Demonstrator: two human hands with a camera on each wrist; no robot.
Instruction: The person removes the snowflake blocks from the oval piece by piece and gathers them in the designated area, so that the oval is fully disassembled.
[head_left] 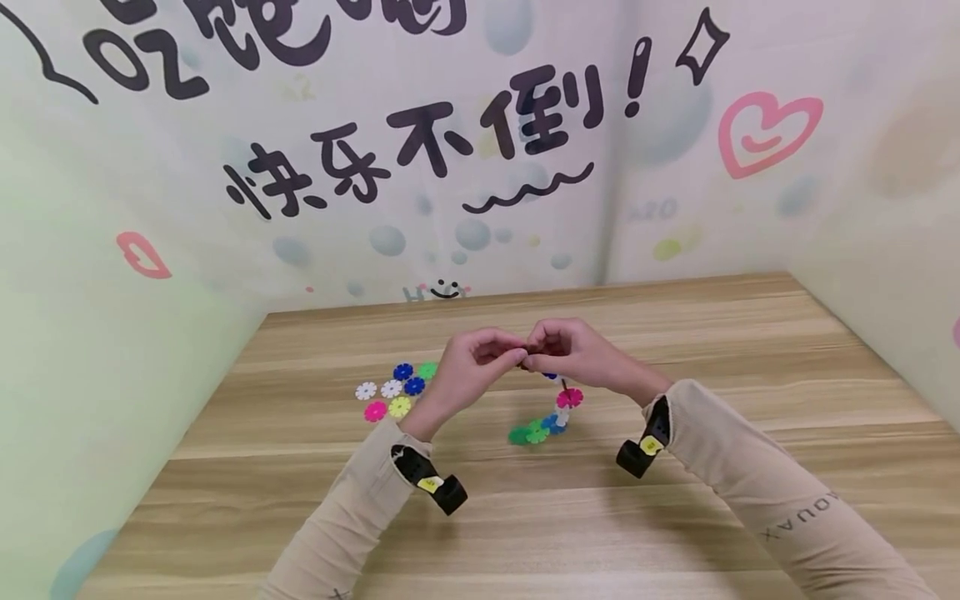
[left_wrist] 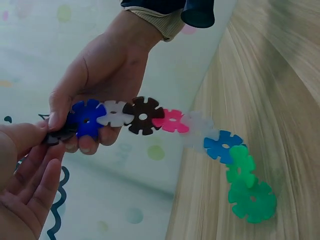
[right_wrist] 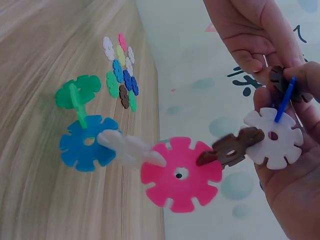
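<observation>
A chain of interlocking snowflake discs hangs from my hands above the table. It runs from a dark brown disc (left_wrist: 61, 135) through a blue disc (left_wrist: 86, 119), white, brown, a pink disc (right_wrist: 181, 175), white and blue, ending in two green ones. My left hand (head_left: 470, 367) pinches the dark brown end disc. Right beside it, fingertips meeting, my right hand (head_left: 581, 354) grips the chain's upper end around the blue disc. The joint between brown and blue is partly hidden by fingers. The green end disc (left_wrist: 252, 201) hangs lowest.
Loose snowflake discs lie at the left of the wooden table (head_left: 225, 492), among them a yellow disc (head_left: 400, 407), a pink disc (head_left: 375, 411) and a white disc (head_left: 365, 390). My left forearm partly covers that group. A printed cloth wall (head_left: 420, 250) stands behind the table.
</observation>
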